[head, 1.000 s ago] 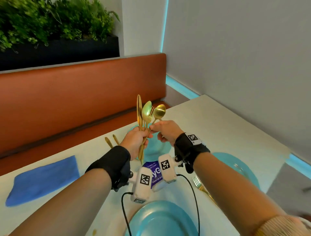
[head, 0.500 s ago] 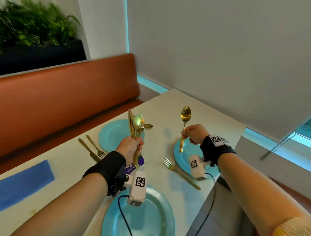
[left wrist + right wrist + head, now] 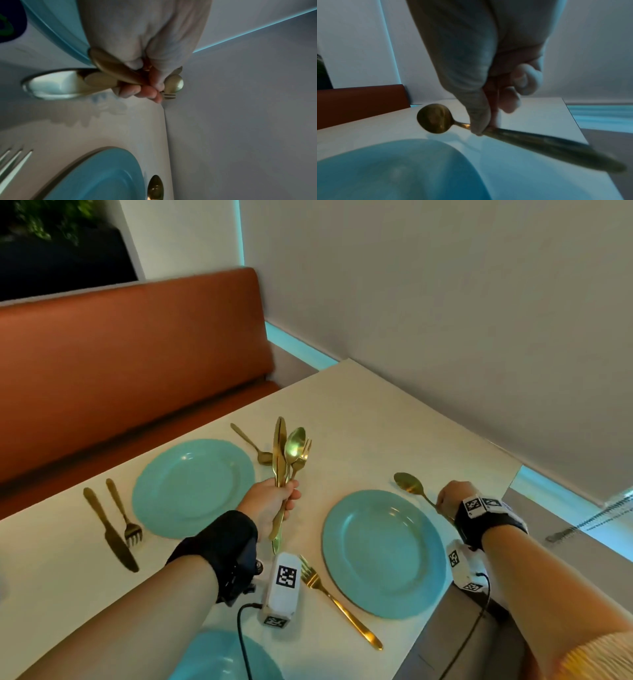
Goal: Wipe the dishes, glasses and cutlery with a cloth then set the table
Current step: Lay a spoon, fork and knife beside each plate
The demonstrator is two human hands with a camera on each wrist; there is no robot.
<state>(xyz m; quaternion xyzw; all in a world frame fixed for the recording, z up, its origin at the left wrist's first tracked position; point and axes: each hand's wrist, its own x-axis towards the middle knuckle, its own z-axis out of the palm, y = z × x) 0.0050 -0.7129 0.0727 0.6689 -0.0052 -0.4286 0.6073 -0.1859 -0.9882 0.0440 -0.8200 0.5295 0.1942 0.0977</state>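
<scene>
My left hand point(image 3: 270, 505) grips an upright bundle of gold cutlery point(image 3: 289, 455): a knife, a spoon and a fork, above the table between two teal plates. In the left wrist view the fingers point(image 3: 137, 90) curl round the handles point(image 3: 109, 75). My right hand point(image 3: 448, 501) pinches the handle of a gold spoon point(image 3: 409, 484), low over the table just right of the near-right teal plate point(image 3: 383, 553). The right wrist view shows the spoon point(image 3: 435, 119) held between thumb and fingers beside the plate point(image 3: 402, 169).
A far teal plate point(image 3: 193, 486) has a knife point(image 3: 109, 529) and fork point(image 3: 125, 515) to its left and a spoon point(image 3: 251, 445) to its right. A fork point(image 3: 339, 604) lies left of the near-right plate. A third plate point(image 3: 222, 659) sits at the near edge. An orange bench point(image 3: 130, 361) lies beyond.
My right hand took one spoon from the bundle, carried it right and lowered it beside the near-right plate. My left hand keeps the rest upright.
</scene>
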